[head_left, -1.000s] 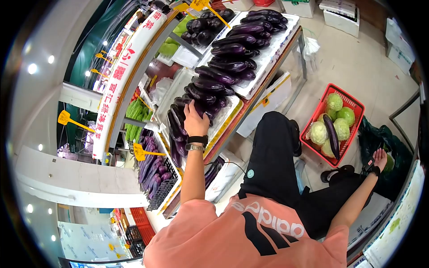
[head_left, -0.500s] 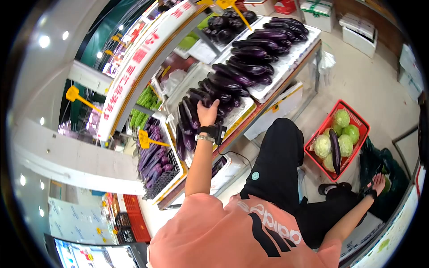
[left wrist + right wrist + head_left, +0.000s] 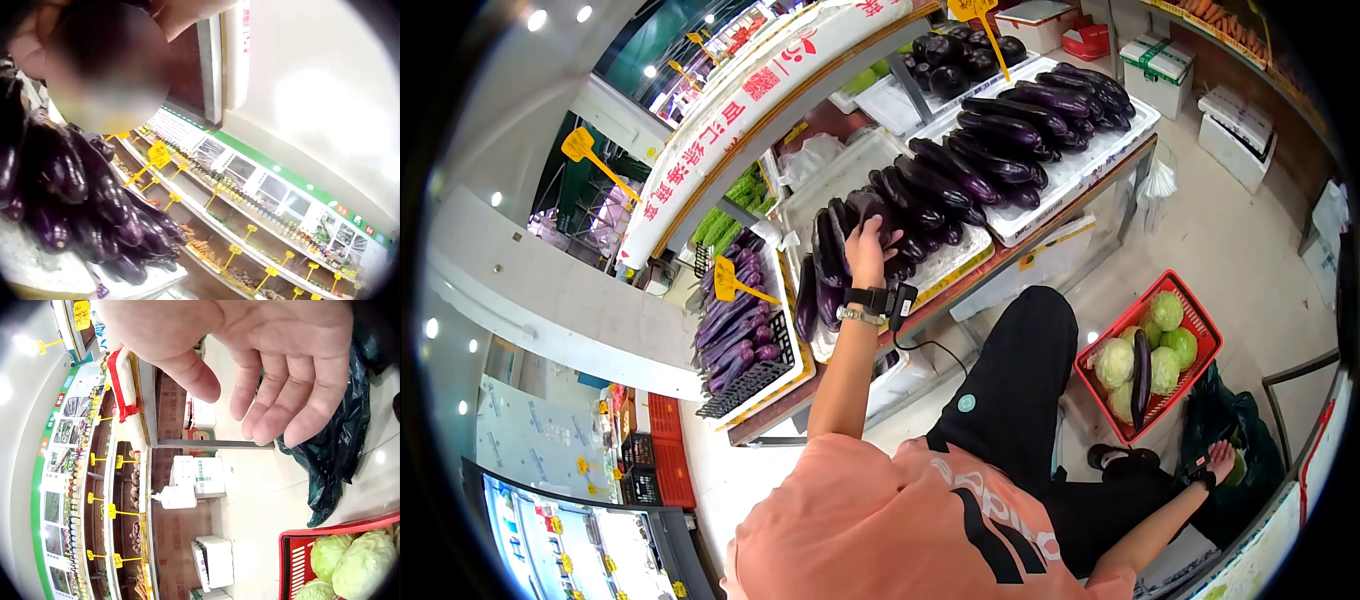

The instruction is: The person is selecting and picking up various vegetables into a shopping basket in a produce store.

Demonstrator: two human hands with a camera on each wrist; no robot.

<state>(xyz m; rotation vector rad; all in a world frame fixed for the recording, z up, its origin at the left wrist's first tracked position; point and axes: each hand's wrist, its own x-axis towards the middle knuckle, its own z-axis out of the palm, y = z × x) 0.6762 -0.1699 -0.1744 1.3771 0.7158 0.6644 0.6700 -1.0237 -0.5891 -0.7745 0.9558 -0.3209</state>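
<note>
My left hand is among the eggplants on the stall, its fingers curled round the near end of one dark purple eggplant. More eggplants lie side by side in a slanting row next to it. Part of that hand shows along the top of the left wrist view, where a blurred round patch hides its grip; glossy eggplants lie below. Off to the right, my right hand hangs beside a dark plastic bag. Its fingers are relaxed and apart in the right wrist view, with nothing in the palm.
A red basket on the floor holds several cabbages and one eggplant. Thinner purple eggplants fill a crate at the stall's left end. Yellow price tags stick up along the stall. White foam boxes stand on the floor behind.
My left hand has gone from resting on the eggplants to curling round one. The head view has turned, so the stall sits further right in it. My right hand stays low and loose.
</note>
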